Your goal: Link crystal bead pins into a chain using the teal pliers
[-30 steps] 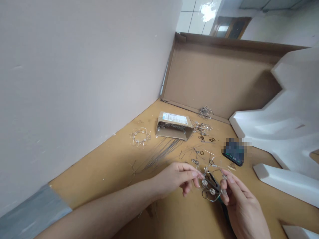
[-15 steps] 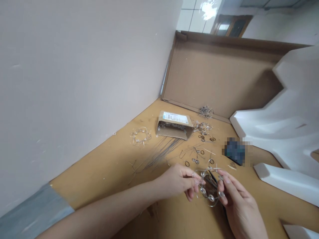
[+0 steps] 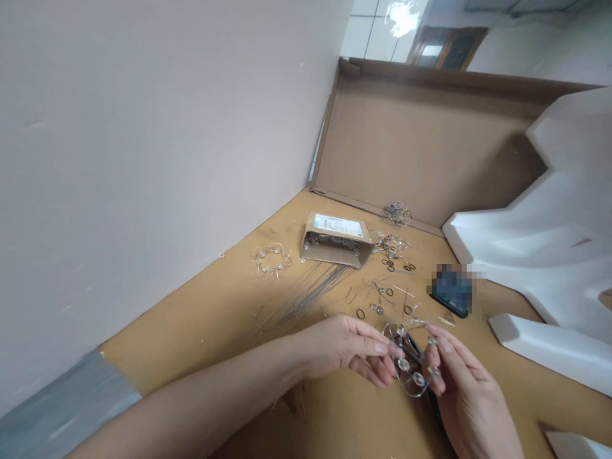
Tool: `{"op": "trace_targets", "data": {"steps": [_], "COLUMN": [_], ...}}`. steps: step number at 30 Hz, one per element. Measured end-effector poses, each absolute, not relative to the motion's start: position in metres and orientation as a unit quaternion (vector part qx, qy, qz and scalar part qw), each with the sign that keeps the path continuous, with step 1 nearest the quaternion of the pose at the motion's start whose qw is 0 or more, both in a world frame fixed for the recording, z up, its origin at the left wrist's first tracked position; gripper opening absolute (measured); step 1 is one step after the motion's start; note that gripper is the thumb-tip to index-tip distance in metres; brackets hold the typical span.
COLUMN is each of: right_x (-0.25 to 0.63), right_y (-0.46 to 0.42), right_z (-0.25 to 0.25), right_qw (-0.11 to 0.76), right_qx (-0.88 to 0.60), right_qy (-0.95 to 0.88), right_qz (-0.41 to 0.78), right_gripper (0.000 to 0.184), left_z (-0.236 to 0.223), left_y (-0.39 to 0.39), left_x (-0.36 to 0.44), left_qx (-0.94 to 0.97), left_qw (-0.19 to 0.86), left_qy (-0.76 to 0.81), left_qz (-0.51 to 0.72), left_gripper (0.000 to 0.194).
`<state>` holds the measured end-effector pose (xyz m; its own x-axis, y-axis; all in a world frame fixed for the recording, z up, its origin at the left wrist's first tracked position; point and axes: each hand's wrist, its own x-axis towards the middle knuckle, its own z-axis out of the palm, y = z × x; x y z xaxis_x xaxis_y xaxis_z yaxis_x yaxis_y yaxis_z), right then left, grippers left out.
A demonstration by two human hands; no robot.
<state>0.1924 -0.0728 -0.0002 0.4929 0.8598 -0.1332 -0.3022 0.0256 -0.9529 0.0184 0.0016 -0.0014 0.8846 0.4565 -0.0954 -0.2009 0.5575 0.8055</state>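
Between my hands is a wire ring with clear beads (image 3: 404,364), held up off the table. The fingertips of my left hand (image 3: 351,350) are closed at its left edge. On the opposite side, my right hand (image 3: 466,382) pinches the ring near a bead, with thumb and fingers together. Thin wire ends stick out around the ring. Below it lies a dark-handled tool (image 3: 434,401), partly hidden by the ring and my right hand; its kind I cannot make out. A similar beaded wire ring (image 3: 271,260) lies on the table at the left.
An open cardboard box (image 3: 337,239) holds clear beads. Straight wires (image 3: 315,290) spread in front of it. Small dark rings (image 3: 360,314) and loose beads lie nearby. A phone (image 3: 452,290) is at the right, beside white foam pieces (image 3: 516,236). A cardboard panel (image 3: 421,140) stands behind.
The beaded ring has shifted slightly right and turned a little. My left fingers have moved right along its edge; my right hand keeps its pinch and has moved slightly right.
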Motion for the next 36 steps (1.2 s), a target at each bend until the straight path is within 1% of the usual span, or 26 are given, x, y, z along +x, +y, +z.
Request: {"op": "trace_targets", "data": {"steps": [6, 12, 16, 23, 30, 33, 36], "right_x": [0.188, 0.188, 0.191, 0.193, 0.191, 0.193, 0.197], "right_y": [-0.075, -0.076, -0.076, -0.078, -0.078, -0.077, -0.075], "right_z": [0.003, 0.002, 0.0, 0.005, 0.006, 0.004, -0.001], "right_qw": [0.665, 0.629, 0.614, 0.634, 0.633, 0.632, 0.604], "right_qx": [-0.56, -0.583, -0.59, -0.587, -0.589, -0.587, -0.571], "right_qy": [-0.251, -0.277, -0.282, -0.269, -0.261, -0.264, -0.283], "right_qz": [0.425, 0.433, 0.441, 0.425, 0.429, 0.431, 0.479], "right_gripper": [0.033, 0.035, 0.037, 0.036, 0.036, 0.033, 0.027], "left_z": [0.0, 0.01, 0.009, 0.006, 0.0, 0.002, 0.003], "left_y": [0.001, -0.004, -0.004, -0.001, 0.0, -0.002, -0.002], "left_x": [0.019, 0.02, 0.02, 0.019, 0.023, 0.024, 0.024], "left_qx": [0.42, 0.458, 0.474, 0.479, 0.483, 0.474, 0.465], "left_qw": [0.87, 0.837, 0.828, 0.817, 0.789, 0.787, 0.791], "left_qy": [0.175, 0.205, 0.2, 0.22, 0.252, 0.259, 0.265], "left_qz": [0.189, 0.218, 0.224, 0.234, 0.284, 0.298, 0.297], "left_gripper": [0.026, 0.033, 0.031, 0.028, 0.022, 0.022, 0.022]}}
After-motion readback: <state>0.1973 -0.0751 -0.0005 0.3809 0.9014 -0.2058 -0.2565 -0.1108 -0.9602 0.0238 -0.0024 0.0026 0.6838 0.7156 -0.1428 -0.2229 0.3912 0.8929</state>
